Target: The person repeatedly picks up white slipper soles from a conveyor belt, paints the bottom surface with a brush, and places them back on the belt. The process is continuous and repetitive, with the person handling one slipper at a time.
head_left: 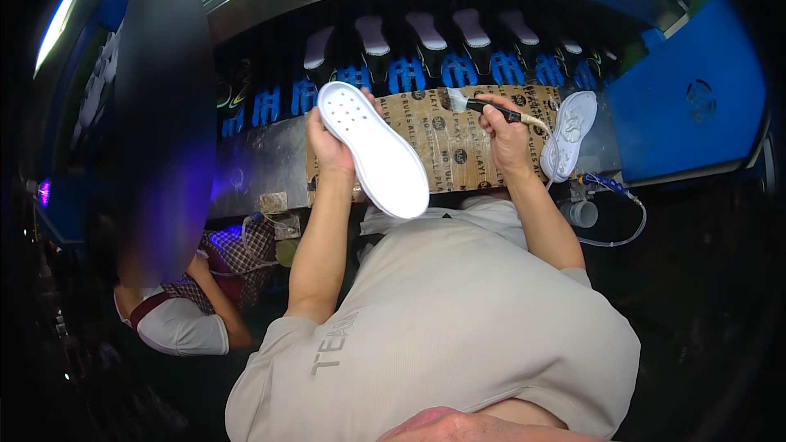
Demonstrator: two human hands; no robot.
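Sole [378, 155], frame centre, pinched by fingers of your left hand [332, 146]; right hand [509, 141] pinches brush [476, 105]; cord [538, 124] snagging second sole [578, 119], centre right, could jerk brush

Brown bench covering [481, 170]: repeated dark capitals [446, 162], round logos [461, 155]. Beige shirt [467, 303]: 1 row grey capitals [334, 342].

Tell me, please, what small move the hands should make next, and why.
Probably bring the brush leftward to the white sole: the right hand grips the brush, bristles pointing left and apart from the sole, which the left hand holds.
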